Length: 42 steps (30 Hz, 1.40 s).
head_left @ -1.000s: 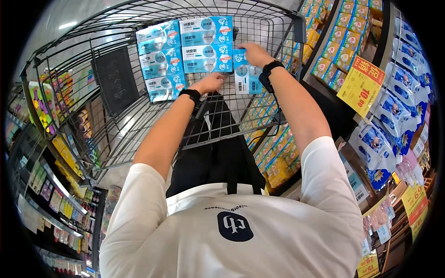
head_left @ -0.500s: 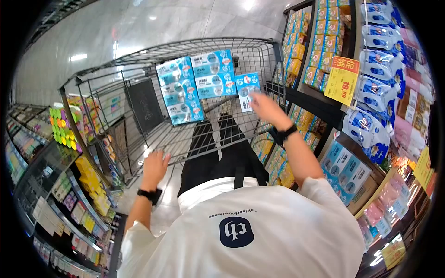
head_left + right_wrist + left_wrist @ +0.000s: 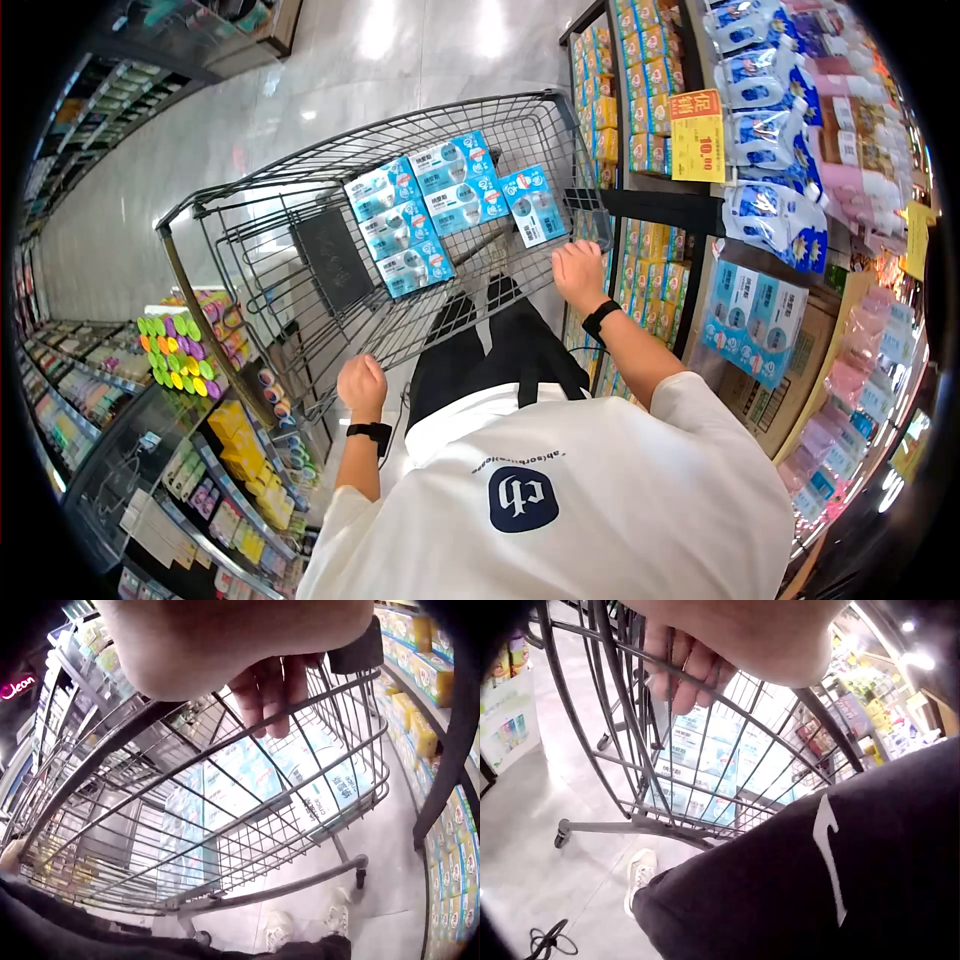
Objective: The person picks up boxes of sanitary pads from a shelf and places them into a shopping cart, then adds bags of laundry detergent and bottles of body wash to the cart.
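A shopper in a white shirt [image 3: 640, 490] and dark trousers [image 3: 445, 355] stands at the long side of a wire cart [image 3: 222, 325], a black band [image 3: 370, 436] on the left wrist and another [image 3: 597, 320] on the right. Both hands grip its thick near rail [image 3: 90, 765] — the left hand [image 3: 362, 386] toward the end with a black panel [image 3: 335, 260], the right hand [image 3: 578, 274] toward the other end. Wrist views show the fingers of each bent over the rail, the grip closed around it (the palms hide the thumbs). Pale sneakers [image 3: 277, 930] show below the basket. Inside the cart, well away from the left hand, blue-and-white packs [image 3: 445, 165] sit in two adjoining columns; one lone pack [image 3: 535, 207] lies turned at an angle, nearest the right hand and apart from its fingers. Past the cart on the right, a blue-and-white bundle [image 3: 752, 318] leans beside a brown carton [image 3: 775, 405], with pouches [image 3: 768, 215], a yellow price sign [image 3: 698, 135] and shelved yellow packs [image 3: 650, 90] farther along. Across on the left stand bright round lids [image 3: 180, 355] and yellow boxes [image 3: 240, 445] — beyond them stretches a glossy gray floor [image 3: 330, 90].
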Tool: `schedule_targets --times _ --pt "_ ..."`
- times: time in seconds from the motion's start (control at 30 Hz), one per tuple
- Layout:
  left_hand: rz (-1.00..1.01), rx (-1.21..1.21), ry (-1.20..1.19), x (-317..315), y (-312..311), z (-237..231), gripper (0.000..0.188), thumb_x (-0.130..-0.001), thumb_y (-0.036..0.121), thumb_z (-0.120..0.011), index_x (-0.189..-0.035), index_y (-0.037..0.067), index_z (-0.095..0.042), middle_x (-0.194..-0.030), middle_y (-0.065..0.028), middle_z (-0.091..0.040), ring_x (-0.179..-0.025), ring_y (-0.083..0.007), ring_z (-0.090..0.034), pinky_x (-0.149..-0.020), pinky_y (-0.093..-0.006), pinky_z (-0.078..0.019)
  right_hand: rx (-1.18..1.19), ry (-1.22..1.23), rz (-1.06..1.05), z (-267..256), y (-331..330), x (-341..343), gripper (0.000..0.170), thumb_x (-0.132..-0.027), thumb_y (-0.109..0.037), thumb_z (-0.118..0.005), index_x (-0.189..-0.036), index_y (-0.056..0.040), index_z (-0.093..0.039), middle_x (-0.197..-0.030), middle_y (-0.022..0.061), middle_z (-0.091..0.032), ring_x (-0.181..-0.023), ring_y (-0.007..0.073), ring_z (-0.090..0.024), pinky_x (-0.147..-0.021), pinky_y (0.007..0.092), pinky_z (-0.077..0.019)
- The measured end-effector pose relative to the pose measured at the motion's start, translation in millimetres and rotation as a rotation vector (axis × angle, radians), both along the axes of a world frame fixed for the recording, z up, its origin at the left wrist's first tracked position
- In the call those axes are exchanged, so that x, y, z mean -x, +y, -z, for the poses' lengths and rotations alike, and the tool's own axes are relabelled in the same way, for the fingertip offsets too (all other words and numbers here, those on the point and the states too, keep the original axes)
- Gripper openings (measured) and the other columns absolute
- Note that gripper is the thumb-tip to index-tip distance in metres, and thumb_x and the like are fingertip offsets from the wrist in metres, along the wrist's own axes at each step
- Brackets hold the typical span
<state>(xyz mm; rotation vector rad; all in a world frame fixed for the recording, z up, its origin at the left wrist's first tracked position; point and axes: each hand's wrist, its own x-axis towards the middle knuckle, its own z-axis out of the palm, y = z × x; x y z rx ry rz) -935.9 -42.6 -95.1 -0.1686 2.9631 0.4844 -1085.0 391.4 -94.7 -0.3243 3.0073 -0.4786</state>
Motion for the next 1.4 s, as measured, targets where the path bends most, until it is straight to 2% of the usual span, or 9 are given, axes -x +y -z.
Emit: schedule_targets --times 0.2,0.37,0.47,0.53,0.73,0.9,1.1,1.2,1.4 --pt "-0.076 0.072 0.009 -9 18 -20 0.032 -0.092 0.024 -0.048 -0.068 0.007 -0.060 -0.069 -0.0159 -0.061 -0.066 -0.0365 -0.058 -0.058 -0.0497 -0.0454 0.027 0.152 -0.009 -14 17 -7 0.019 -0.090 -0.017 -0.055 -0.076 -0.0061 -0.062 -0.080 0.0091 -0.059 -0.088 0.0288 -0.054 -0.085 0.0451 -0.0397" --pt "0.027 0.135 0.065 -15 41 -40 0.034 -0.095 0.028 -0.048 -0.073 0.007 -0.064 -0.071 -0.0159 -0.063 -0.072 -0.0367 -0.060 -0.068 -0.0488 -0.0463 0.124 0.166 -0.012 -40 24 -57 0.036 -0.087 -0.017 -0.060 -0.118 -0.0002 -0.058 -0.131 0.0181 -0.053 -0.127 0.0358 -0.044 -0.108 0.0446 -0.0341" --pt "0.155 0.050 0.184 -12 59 -61 0.038 -0.096 0.032 -0.048 -0.076 0.007 -0.067 -0.073 -0.0151 -0.064 -0.075 -0.0370 -0.061 -0.070 -0.0483 -0.0451 0.169 0.138 0.021 -52 32 -94 0.037 -0.086 -0.011 -0.058 -0.121 -0.0002 -0.057 -0.134 0.0200 -0.051 -0.130 0.0371 -0.042 -0.109 0.0446 -0.0340" --pt "0.043 -0.005 0.027 -17 66 -71 0.043 -0.098 0.036 -0.046 -0.077 0.005 -0.067 -0.077 -0.0145 -0.065 -0.076 -0.0378 -0.060 -0.069 -0.0501 -0.0434 0.148 0.207 0.040 -45 48 -128 0.035 -0.083 -0.007 -0.057 -0.117 0.0009 -0.058 -0.129 0.0204 -0.054 -0.123 0.0383 -0.047 -0.105 0.0456 -0.0377" --pt "0.071 0.120 0.103 -10 62 -61 0.052 -0.099 0.045 -0.041 -0.075 0.007 -0.066 -0.075 -0.0136 -0.064 -0.075 -0.0354 -0.060 -0.066 -0.0501 -0.0418 0.195 -0.288 0.271 -13 137 -231 0.020 -0.078 -0.017 -0.058 -0.088 -0.0016 -0.067 -0.089 0.0232 -0.066 -0.090 0.0411 -0.062 -0.080 0.0503 -0.0487" --pt "0.066 0.152 0.108 -7 64 -65 0.051 -0.099 0.045 -0.042 -0.074 0.007 -0.066 -0.074 -0.0133 -0.065 -0.074 -0.0356 -0.061 -0.066 -0.0500 -0.0422 0.202 -0.360 0.426 -16 183 -268 0.021 -0.083 -0.016 -0.053 -0.083 -0.0009 -0.067 -0.088 0.0263 -0.063 -0.087 0.0444 -0.060 -0.075 0.0534 -0.0471" --pt "0.056 0.167 -0.017 6 57 -67 0.049 -0.098 0.046 -0.043 -0.081 0.007 -0.068 -0.081 -0.0135 -0.068 -0.083 -0.0356 -0.063 -0.075 -0.0510 -0.0436 0.401 -0.108 0.551 10 193 -216 0.021 -0.088 -0.016 -0.053 -0.090 -0.0013 -0.068 -0.091 0.0258 -0.065 -0.089 0.0435 -0.061 -0.077 0.0488 -0.0492" --pt "0.043 0.154 -0.147 33 55 -61 0.044 -0.097 0.042 -0.047 -0.088 0.005 -0.069 -0.090 -0.0161 -0.069 -0.086 -0.0379 -0.064 -0.077 -0.0475 -0.0475 0.545 -0.011 0.484 -55 164 -153 0.020 -0.089 -0.013 -0.056 -0.102 -0.0021 -0.067 -0.096 0.0201 -0.068 -0.089 0.0355 -0.066 -0.078 0.0406 -0.0518" --pt "0.112 -0.453 -0.326 147 100 -60 0.034 -0.091 0.031 -0.054 -0.098 0.000 -0.065 -0.095 -0.0149 -0.069 -0.083 -0.0311 -0.066 -0.075 -0.0413 -0.0508 0.817 -0.171 0.257 -110 112 -10 0.027 -0.093 -0.013 -0.058 -0.115 0.0026 -0.060 -0.093 0.0110 -0.068 -0.078 0.0154 -0.065 -0.071 0.0308 -0.0526"
